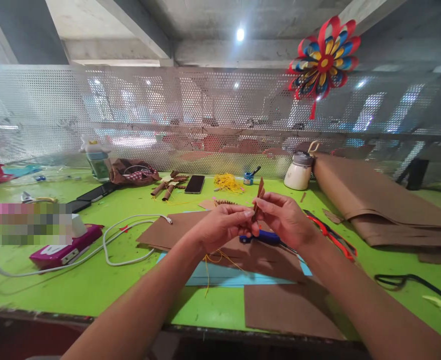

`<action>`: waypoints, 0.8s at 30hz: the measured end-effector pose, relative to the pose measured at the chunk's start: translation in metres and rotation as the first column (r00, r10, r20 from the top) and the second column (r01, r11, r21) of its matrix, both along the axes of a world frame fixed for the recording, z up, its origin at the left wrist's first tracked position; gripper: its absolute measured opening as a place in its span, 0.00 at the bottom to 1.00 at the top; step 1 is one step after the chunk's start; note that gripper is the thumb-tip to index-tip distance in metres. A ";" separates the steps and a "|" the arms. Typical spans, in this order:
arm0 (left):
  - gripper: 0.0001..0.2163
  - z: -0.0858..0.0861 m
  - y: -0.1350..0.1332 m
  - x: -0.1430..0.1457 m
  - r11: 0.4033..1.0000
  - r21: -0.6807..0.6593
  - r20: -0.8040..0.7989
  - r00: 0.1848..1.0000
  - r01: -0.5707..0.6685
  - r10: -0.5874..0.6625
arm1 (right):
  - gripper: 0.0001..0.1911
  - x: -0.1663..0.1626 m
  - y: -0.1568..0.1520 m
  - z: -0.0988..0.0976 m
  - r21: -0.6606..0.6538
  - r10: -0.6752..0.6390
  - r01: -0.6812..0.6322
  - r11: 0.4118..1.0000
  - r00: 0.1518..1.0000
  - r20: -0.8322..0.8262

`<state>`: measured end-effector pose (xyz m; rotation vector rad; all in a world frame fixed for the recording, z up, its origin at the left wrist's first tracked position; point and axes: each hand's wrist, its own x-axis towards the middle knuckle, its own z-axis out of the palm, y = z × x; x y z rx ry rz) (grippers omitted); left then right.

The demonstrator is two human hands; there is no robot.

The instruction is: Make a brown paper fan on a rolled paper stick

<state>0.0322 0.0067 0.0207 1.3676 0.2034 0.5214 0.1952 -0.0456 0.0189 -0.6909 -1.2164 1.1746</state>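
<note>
My left hand (220, 226) and my right hand (285, 218) meet above the middle of the table. Between their fingertips they pinch a small folded piece of brown paper (260, 189), its pointed end sticking up. Yellow thread (220, 256) trails below my left hand onto the sheets; whether it is tied to the piece is hidden. Beneath my hands lie a brown paper sheet (175, 225) and light blue paper (220, 278). A blue-handled tool (267, 237) rests there, partly covered by my right hand. Right of my right wrist is a tool with red-orange handles (333, 237).
A purple power strip (68, 247) with a white cable (110, 261) occupies the left. At the back are rolled brown pieces (168, 189), a phone (194, 184), yellow thread (228, 182), a blue pot (248, 178) and a white flask (297, 172). Folded brown paper (385, 200) lies right.
</note>
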 end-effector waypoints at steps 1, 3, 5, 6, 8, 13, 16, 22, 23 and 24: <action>0.11 0.000 0.000 0.001 1.000 0.021 -0.005 1.000 -0.020 0.020 | 0.06 0.000 0.001 -0.001 -0.001 -0.029 0.029 1.000 1.000 -0.002; 0.13 -0.001 0.000 0.003 0.990 0.102 -0.018 0.995 -0.095 0.097 | 0.07 0.001 0.003 -0.001 -0.003 -0.087 0.087 0.996 0.996 -0.013; 0.13 -0.002 0.000 0.005 0.949 0.240 -0.029 0.976 -0.203 0.216 | 0.07 0.002 0.005 -0.002 0.000 -0.136 0.136 0.991 0.990 -0.035; 0.13 -0.002 0.000 0.007 0.915 0.315 -0.030 0.961 -0.252 0.275 | 0.07 0.002 0.006 -0.002 0.000 -0.157 0.157 0.988 0.987 -0.045; 0.14 -0.003 0.000 0.008 0.848 0.432 -0.027 0.936 -0.306 0.351 | 0.07 0.002 0.007 -0.003 -0.006 -0.195 0.195 0.981 0.979 -0.058; 0.16 -0.002 -0.003 0.011 0.825 0.490 -0.065 0.932 -0.282 0.356 | 0.09 0.001 0.008 -0.003 -0.009 -0.265 0.265 0.964 0.963 -0.052; 0.14 -0.004 -0.003 0.013 0.794 0.517 -0.066 0.910 -0.319 0.409 | 0.09 0.000 0.009 -0.004 0.009 -0.282 0.283 0.959 0.958 -0.047; 0.12 -0.009 0.001 0.014 0.746 0.576 -0.063 0.891 -0.335 0.449 | 0.07 0.000 0.008 -0.005 -0.010 -0.189 0.188 0.982 0.981 -0.043; 0.11 -0.009 0.002 0.014 0.742 0.579 -0.058 0.891 -0.338 0.450 | 0.07 0.001 0.007 -0.005 -0.017 -0.149 0.149 0.989 0.988 -0.035; 0.11 -0.009 0.002 0.014 0.741 0.578 -0.052 0.891 -0.342 0.451 | 0.07 0.002 0.007 -0.005 -0.019 -0.111 0.110 0.994 0.994 -0.020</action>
